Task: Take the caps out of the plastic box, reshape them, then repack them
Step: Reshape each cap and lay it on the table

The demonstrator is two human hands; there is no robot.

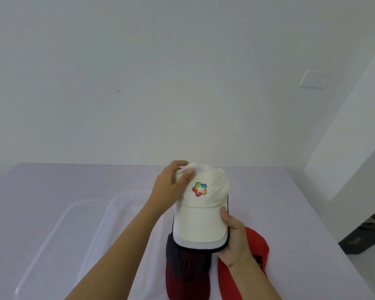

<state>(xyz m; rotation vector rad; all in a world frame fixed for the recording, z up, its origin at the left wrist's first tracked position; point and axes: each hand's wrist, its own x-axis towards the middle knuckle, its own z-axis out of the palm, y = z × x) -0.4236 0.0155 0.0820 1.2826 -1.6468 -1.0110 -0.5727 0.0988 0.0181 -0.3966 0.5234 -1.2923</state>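
I hold a white cap [200, 219] with a multicoloured logo above the table, its brim toward me. My left hand [171, 187] curls over the top left of the crown, thumb on the front panel. My right hand [234, 237] grips the right edge of the brim, thumb on top. Under the white cap on the table lie a dark navy and red cap [187, 271] and a red cap [257, 250], partly hidden by my right hand and forearm. The clear plastic box [136, 198] stands left of the caps, behind my left forearm.
A clear plastic lid [52, 234] lies flat to the left of the box on the pale lilac table [279, 202]. A white wall rises behind the table's far edge. The table's right edge drops to a floor with a dark object [364, 237].
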